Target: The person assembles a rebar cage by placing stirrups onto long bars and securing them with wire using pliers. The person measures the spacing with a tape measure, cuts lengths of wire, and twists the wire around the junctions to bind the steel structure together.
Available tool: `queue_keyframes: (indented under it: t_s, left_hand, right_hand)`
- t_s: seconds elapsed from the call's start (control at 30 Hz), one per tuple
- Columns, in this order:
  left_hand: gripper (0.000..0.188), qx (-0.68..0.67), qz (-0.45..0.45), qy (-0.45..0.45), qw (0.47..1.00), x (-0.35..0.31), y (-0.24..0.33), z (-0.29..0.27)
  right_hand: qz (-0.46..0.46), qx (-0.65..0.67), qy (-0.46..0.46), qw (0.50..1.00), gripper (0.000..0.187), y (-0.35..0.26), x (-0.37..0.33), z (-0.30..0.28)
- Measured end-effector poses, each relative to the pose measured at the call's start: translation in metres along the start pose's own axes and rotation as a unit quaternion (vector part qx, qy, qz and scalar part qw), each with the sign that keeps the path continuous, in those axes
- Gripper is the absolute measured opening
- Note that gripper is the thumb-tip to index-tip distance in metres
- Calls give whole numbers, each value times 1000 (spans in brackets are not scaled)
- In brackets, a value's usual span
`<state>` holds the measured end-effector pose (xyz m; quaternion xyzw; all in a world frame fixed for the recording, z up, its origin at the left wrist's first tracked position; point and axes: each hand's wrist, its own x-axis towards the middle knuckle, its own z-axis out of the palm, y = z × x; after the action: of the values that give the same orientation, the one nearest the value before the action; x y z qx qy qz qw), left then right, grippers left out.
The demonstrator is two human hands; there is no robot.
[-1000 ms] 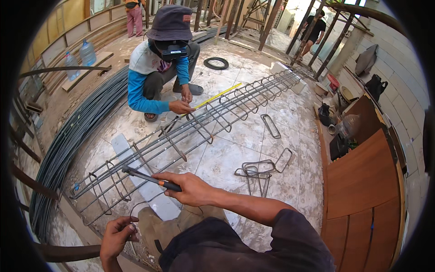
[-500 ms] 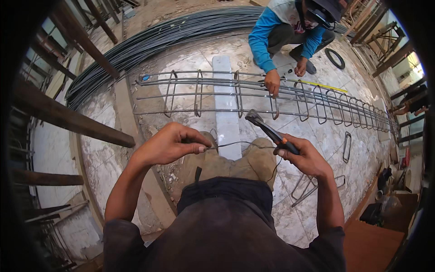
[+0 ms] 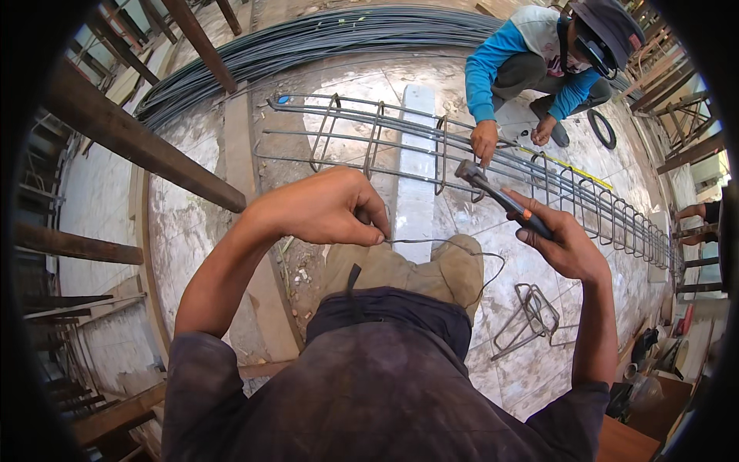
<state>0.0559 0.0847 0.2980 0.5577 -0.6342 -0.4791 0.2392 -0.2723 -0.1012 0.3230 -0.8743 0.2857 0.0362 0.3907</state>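
My left hand (image 3: 335, 208) pinches one end of a thin dark tie wire (image 3: 439, 243) between thumb and fingertips, above my knees. From there the wire runs rightward and bends in a loose loop beside my right knee. My right hand (image 3: 562, 240) grips pincers (image 3: 500, 192) by their dark handles with orange marks, the jaws pointing up and left. The wire looks apart from the pincers. Beyond both hands lies a long cage of steel rebar (image 3: 442, 154) with square stirrups, crossing a pale plank (image 3: 416, 177).
A co-worker crouches across the cage, one hand (image 3: 483, 141) at its bars. A yellow measuring strip (image 3: 589, 176) lies beside it. Loose stirrups (image 3: 531, 308) rest on the tiles to my right. Long bundled bars (image 3: 308, 46) lie behind. Timber posts (image 3: 154, 146) slant in at left.
My right hand and the pincers have moved right, away from the wire, which now bends in a loop. My left hand still pinches its end. The view has shifted.
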Motion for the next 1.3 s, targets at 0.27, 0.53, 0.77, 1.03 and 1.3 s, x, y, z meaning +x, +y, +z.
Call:
queue_keyframes:
  t_s: [0.27,0.53,0.77,1.03,1.3]
  left_hand:
    - [25,79,-16,-25,996,9,5,-4]
    - [25,129,-14,-23,991,12,6,-3]
    - [26,111,-8,-36,993,13,-3,-5]
    - [20,53,-6,23,998,7,-18,-4]
    - [25,51,20,34,998,-2,-35,-7]
  right_hand:
    - [-144,-167,-155,963,65,-28,19,17]
    - [-145,-232,-154,949,64,-38,24,15]
    - [-104,-263,-184,941,68,-54,23,15]
    - [-39,-214,-236,947,73,-67,28,27]
    - [-29,-47,-188,981,38,-30,32,96]
